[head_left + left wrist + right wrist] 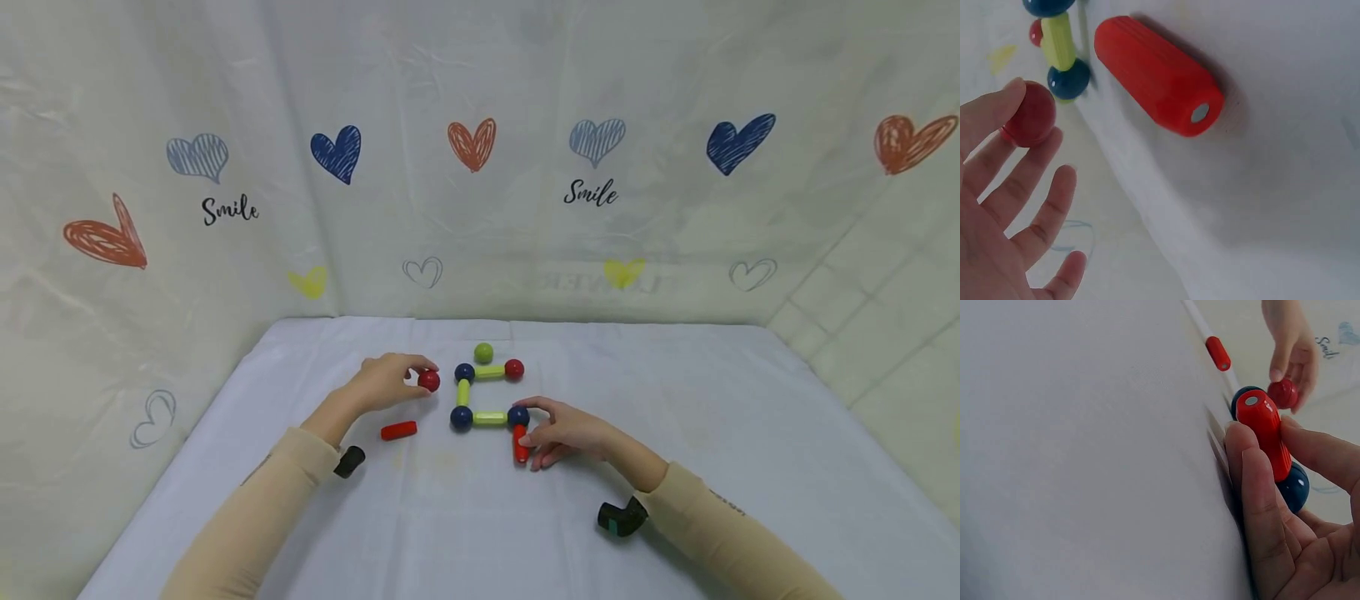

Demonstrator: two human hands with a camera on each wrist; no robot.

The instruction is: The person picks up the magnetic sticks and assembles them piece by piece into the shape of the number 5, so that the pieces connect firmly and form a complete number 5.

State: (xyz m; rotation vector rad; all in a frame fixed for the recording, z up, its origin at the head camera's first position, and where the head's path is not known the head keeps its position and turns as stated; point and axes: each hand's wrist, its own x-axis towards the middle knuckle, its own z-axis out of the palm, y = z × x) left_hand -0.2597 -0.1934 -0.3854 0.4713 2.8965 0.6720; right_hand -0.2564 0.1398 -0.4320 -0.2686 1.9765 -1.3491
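Observation:
My left hand (384,383) pinches a red ball (428,381) between thumb and fingertips, left of a joined shape of balls and rods. In the left wrist view that red ball (1032,115) sits at the fingertips, the other fingers spread. With thumb and fingers, my right hand (573,432) grips a red rod (521,450) whose far end meets the shape's near-right blue ball (518,416). A pale metal disc shows on the free end of this red rod (1266,431). Yellow-green rods (490,418) link the blue balls, and another red ball (513,369) ends the far side.
A loose red rod (398,430) lies on the white cloth below my left hand. Behind the shape stands a green ball (483,352). A hanging sheet (525,233) printed with hearts rises at the table's back edge.

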